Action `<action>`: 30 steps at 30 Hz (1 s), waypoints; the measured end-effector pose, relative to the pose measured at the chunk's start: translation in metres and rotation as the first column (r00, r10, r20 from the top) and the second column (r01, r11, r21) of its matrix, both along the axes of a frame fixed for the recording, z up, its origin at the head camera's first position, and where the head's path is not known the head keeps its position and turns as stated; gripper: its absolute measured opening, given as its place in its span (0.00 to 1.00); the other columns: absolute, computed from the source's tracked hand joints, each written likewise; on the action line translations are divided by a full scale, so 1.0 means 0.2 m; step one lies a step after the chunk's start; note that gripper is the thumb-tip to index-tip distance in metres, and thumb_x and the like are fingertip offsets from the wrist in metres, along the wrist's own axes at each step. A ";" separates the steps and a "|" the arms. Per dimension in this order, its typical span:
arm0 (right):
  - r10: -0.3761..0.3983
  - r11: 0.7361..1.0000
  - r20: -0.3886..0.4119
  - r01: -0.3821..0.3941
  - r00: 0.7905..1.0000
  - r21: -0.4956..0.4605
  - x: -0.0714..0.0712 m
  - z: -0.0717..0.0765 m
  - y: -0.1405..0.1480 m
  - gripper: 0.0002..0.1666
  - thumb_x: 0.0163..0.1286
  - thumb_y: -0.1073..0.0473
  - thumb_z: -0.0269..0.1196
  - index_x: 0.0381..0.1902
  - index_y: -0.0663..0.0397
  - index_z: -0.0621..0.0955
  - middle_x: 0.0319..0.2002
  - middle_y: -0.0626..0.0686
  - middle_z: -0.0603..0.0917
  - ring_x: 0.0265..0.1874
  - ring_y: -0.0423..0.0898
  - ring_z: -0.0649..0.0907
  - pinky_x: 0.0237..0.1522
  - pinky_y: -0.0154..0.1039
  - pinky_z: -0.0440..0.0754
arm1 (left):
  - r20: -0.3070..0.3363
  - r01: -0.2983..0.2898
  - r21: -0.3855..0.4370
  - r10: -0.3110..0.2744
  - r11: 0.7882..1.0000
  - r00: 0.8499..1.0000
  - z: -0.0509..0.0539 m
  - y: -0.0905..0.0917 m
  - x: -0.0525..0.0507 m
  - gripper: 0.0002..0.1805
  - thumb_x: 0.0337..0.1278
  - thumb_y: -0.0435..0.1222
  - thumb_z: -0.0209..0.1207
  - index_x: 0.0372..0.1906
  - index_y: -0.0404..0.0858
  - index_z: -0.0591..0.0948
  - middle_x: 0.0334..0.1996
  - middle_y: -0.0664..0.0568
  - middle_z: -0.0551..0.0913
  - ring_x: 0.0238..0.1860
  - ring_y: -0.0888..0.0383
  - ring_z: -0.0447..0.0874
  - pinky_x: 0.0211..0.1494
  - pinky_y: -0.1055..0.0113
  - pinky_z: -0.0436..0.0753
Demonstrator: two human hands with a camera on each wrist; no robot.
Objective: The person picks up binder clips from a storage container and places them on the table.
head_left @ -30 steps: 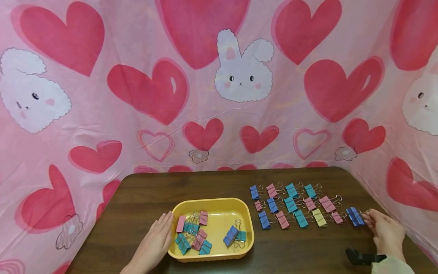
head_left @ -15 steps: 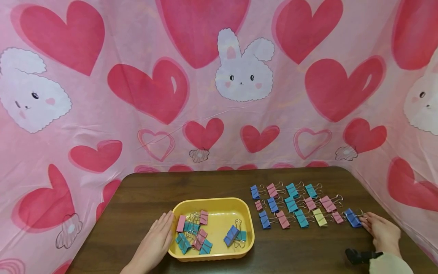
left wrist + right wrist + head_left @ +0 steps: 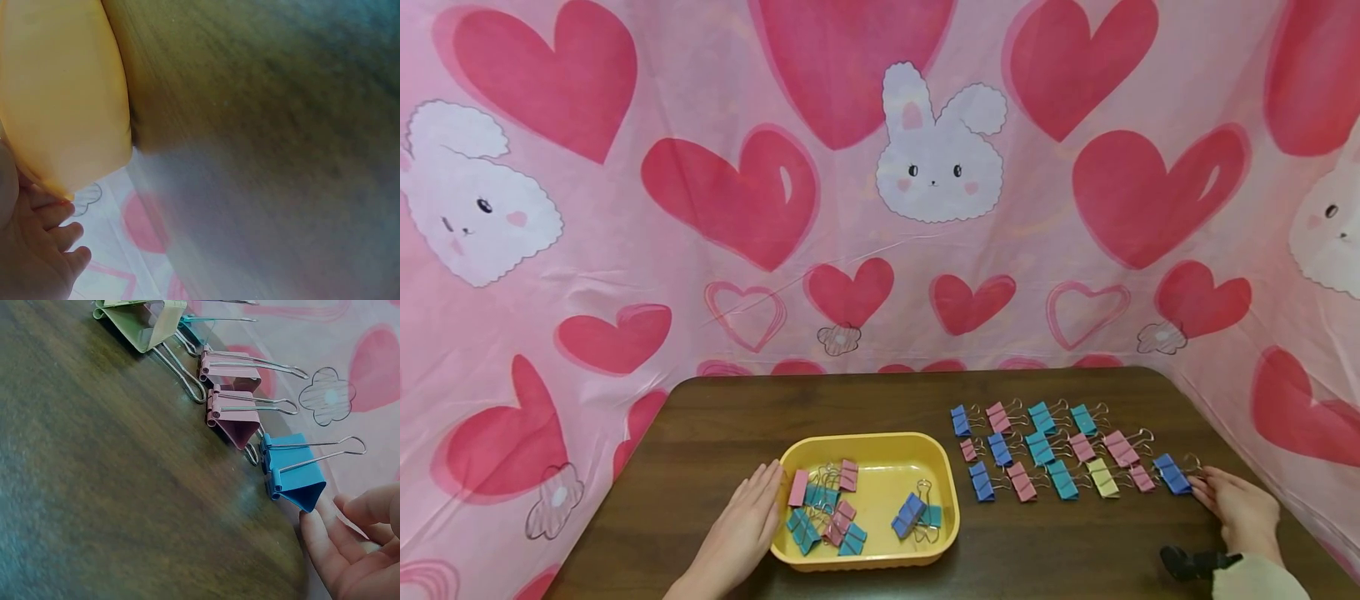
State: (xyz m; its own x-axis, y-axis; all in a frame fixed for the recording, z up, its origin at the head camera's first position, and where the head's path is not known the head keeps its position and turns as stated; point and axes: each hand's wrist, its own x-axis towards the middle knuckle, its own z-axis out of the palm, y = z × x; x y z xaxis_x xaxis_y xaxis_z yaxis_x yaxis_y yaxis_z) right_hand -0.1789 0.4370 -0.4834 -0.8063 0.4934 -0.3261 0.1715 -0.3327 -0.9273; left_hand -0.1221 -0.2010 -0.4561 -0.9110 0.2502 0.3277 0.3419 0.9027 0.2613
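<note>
My left hand lies along the left side of a yellow plastic tray, its extended fingers against the wall. The left wrist view shows those fingers by the tray's end. At the right end of the laid-out clips, a blue binder clip rests on the table with its wire handles to the right. My right hand is beside it; in the right wrist view, one fingertip touches the clip's lower end, and the visible wire handle stands free. The thumb sits apart from the clip.
Binder clips in blue, pink, teal and yellow lie in three rows on the brown table. Several more, such as a teal clip, are inside the tray. A black strap mount is at my right wrist. Heart-patterned cloth hangs behind.
The blue binder clip has shifted slightly left and turned a little, into line with the front row. My right hand followed leftward and its pinch on the handle has loosened. The left hand stays put.
</note>
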 end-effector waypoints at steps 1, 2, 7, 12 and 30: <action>-0.003 1.000 -0.007 0.003 1.000 -0.003 0.00 0.00 0.00 0.30 0.69 0.69 0.45 0.11 0.38 0.77 0.18 0.38 0.79 0.19 0.36 0.82 0.26 0.31 0.82 | -0.004 0.001 -0.001 -0.001 1.000 1.000 0.00 0.00 0.00 0.25 0.58 0.32 0.54 0.60 0.27 0.70 0.62 0.40 0.67 0.63 0.44 0.62 0.62 0.47 0.62; -0.005 1.000 -0.011 0.005 1.000 -0.005 0.00 0.00 0.00 0.30 0.69 0.69 0.45 0.11 0.38 0.78 0.18 0.38 0.79 0.19 0.36 0.83 0.26 0.31 0.82 | -0.006 0.002 -0.002 -0.002 1.000 1.000 0.00 0.00 0.00 0.25 0.58 0.32 0.54 0.60 0.27 0.70 0.62 0.40 0.67 0.63 0.44 0.62 0.62 0.47 0.62; -0.033 0.999 -0.088 0.032 0.996 -0.010 0.01 0.01 0.00 0.29 0.69 0.68 0.46 0.13 0.38 0.79 0.19 0.39 0.79 0.19 0.36 0.83 0.26 0.30 0.81 | -0.014 0.003 -0.005 -0.003 1.000 1.000 0.00 0.00 0.00 0.25 0.58 0.32 0.54 0.60 0.27 0.70 0.62 0.40 0.67 0.63 0.44 0.62 0.62 0.48 0.62; -0.085 0.996 -0.177 0.082 0.981 -0.025 0.01 0.04 -0.01 0.27 0.67 0.70 0.48 0.15 0.40 0.80 0.19 0.40 0.80 0.18 0.37 0.83 0.24 0.30 0.81 | -0.020 0.004 -0.005 -0.004 1.000 1.000 0.00 0.00 0.00 0.24 0.58 0.32 0.54 0.60 0.27 0.70 0.62 0.40 0.68 0.63 0.45 0.63 0.63 0.50 0.61; -0.043 0.998 -0.559 0.012 0.828 -0.058 0.00 0.44 -0.34 0.08 0.61 0.70 0.60 0.34 0.59 0.86 0.29 0.51 0.85 0.22 0.45 0.85 0.26 0.34 0.82 | -0.008 0.006 0.001 -0.006 1.000 1.000 0.01 0.00 0.00 0.24 0.58 0.32 0.54 0.60 0.27 0.70 0.61 0.39 0.68 0.63 0.44 0.63 0.62 0.47 0.62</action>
State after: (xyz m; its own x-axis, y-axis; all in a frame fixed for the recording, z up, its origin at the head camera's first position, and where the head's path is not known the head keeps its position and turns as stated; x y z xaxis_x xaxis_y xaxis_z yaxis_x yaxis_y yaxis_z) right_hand -0.1792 0.3695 -0.3945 -0.8444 0.5137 0.1520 -0.3817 -0.3779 -0.8435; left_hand -0.1219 -0.2007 -0.4549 -0.9070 0.2552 0.3351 0.3493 0.9003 0.2597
